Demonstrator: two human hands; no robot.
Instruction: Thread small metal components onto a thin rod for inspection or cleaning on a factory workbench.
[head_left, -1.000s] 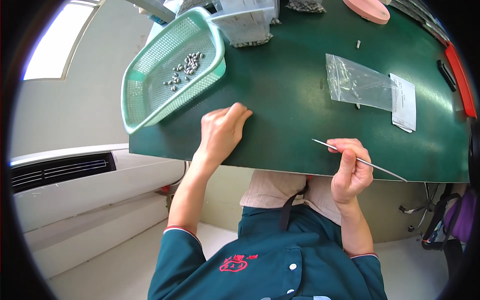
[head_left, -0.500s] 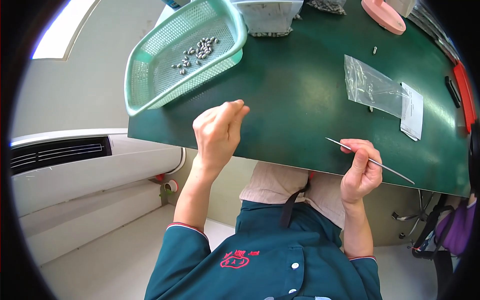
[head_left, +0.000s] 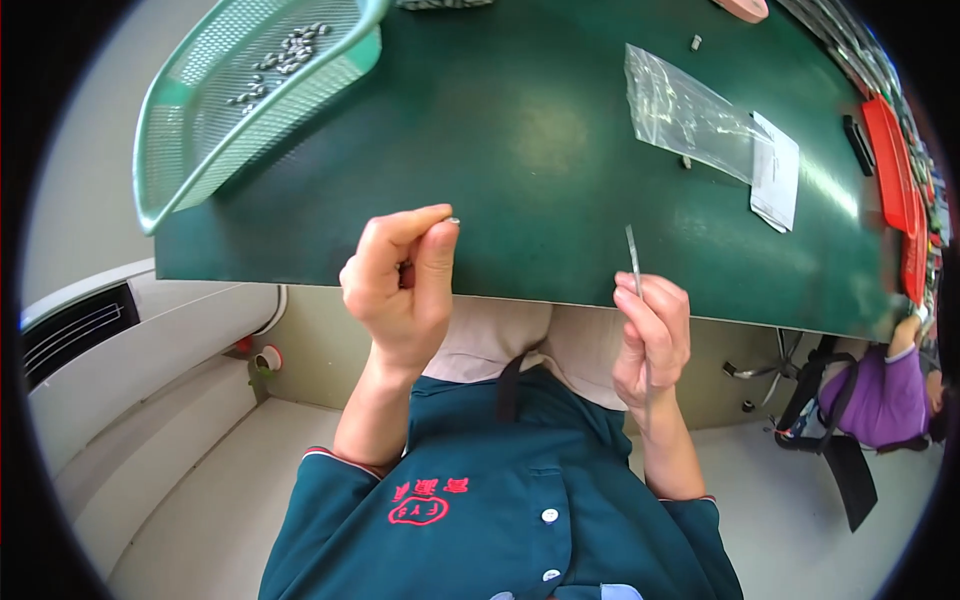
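My left hand is raised at the near edge of the green table, pinching a tiny silver metal part between thumb and forefinger. My right hand grips a thin metal rod that points up and away from me over the table edge. The two hands are apart, the small part level with the rod's tip. A green mesh basket with several small metal parts overhangs the table's far left corner.
A clear plastic bag and a white paper slip lie on the right of the table. Red trays run along the right edge. A person in purple sits at lower right.
My left hand has lifted off the table and come nearer, now pinching a small part. My right hand has turned the rod from lying sideways to pointing upward.
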